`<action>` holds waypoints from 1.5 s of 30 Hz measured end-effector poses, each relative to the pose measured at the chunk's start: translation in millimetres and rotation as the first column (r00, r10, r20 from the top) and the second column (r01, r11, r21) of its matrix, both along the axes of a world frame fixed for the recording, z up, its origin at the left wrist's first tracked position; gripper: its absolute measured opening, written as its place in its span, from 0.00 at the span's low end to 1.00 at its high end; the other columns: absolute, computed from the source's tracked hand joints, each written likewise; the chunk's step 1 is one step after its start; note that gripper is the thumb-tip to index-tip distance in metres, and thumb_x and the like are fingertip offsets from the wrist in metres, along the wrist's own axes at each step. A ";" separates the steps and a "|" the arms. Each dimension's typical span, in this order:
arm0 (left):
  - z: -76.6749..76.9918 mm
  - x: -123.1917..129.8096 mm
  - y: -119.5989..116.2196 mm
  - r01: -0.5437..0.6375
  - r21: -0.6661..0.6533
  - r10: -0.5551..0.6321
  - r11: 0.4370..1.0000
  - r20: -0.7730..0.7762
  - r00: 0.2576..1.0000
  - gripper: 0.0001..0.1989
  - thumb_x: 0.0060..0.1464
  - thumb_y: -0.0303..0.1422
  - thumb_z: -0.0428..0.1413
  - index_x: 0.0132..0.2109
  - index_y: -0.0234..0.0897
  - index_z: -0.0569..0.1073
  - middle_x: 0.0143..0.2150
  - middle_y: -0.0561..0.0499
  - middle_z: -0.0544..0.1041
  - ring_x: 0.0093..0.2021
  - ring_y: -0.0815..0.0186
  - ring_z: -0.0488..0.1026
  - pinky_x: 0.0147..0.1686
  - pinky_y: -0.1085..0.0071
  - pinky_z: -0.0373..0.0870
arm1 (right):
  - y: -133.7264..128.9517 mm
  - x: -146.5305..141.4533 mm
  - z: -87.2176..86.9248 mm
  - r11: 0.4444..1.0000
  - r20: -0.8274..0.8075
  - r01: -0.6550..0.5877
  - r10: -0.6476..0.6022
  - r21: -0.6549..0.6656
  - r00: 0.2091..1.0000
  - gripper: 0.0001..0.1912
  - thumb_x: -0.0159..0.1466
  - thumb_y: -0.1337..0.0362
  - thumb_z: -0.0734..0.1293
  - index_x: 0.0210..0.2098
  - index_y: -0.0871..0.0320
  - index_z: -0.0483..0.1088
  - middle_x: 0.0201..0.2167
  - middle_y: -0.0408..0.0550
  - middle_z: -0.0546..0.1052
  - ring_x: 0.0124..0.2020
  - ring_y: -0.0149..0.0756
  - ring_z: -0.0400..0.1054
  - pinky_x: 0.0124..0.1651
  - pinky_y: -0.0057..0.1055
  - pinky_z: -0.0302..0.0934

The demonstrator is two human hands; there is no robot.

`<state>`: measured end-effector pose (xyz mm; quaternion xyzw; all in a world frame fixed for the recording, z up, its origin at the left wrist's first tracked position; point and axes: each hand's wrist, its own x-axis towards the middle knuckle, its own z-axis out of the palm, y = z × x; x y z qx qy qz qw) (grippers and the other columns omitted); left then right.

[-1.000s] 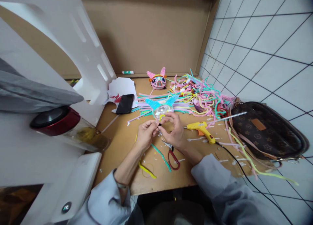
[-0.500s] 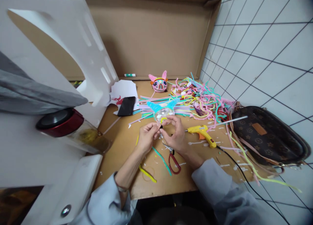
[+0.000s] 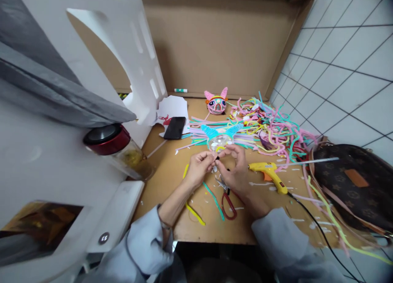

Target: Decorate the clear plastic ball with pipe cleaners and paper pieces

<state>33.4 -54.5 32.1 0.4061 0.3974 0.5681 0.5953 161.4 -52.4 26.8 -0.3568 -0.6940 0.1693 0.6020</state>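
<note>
Fingers of my left hand (image 3: pixel 201 166) and my right hand (image 3: pixel 235 166) meet around a small black piece (image 3: pixel 217 157); its exact kind is too small to tell. Both hands are closed in a pinch on it. Just beyond them lies a clear round form with blue fuzzy ears (image 3: pixel 221 140), partly hidden by my right fingers. Red-handled scissors (image 3: pixel 229 205) lie below my right hand, the blades partly covered. A yellow pipe cleaner (image 3: pixel 195 214) and a teal pipe cleaner (image 3: pixel 215 199) rest under my wrists.
Right of my hands lies a yellow glue gun (image 3: pixel 272 174) with a black cord. Behind are a pink-eared animal head (image 3: pixel 216 105), a pipe cleaner heap (image 3: pixel 276 129) and a black phone (image 3: pixel 175 128). A glass bottle (image 3: pixel 132 156) stands left, a brown bag (image 3: pixel 353 184) right.
The whole view has shifted, so everything sits further right in the picture. My hands stay together on the black piece with little change in their pose.
</note>
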 end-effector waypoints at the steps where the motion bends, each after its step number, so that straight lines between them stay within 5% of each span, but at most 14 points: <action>1: 0.2 0.1 -0.1 -0.003 -0.001 0.003 1.000 -0.002 1.000 0.23 0.40 0.50 0.66 0.24 0.33 0.70 0.16 0.59 0.60 0.17 0.78 0.50 0.20 0.75 0.44 | 0.2 -0.3 -0.3 1.000 0.000 0.005 -0.005 0.002 1.000 0.25 0.57 0.70 0.69 0.52 0.51 0.59 0.34 0.42 0.74 0.37 0.37 0.74 0.48 0.40 0.71; 45: -4.4 -0.2 -0.9 0.024 0.053 -0.024 0.998 -0.013 1.000 0.25 0.44 0.53 0.64 0.24 0.35 0.67 0.16 0.61 0.56 0.18 0.77 0.49 0.21 0.75 0.45 | -0.5 0.7 -1.1 0.998 0.008 0.033 -0.032 -0.052 0.999 0.25 0.56 0.71 0.69 0.51 0.52 0.62 0.36 0.43 0.76 0.40 0.38 0.74 0.52 0.40 0.66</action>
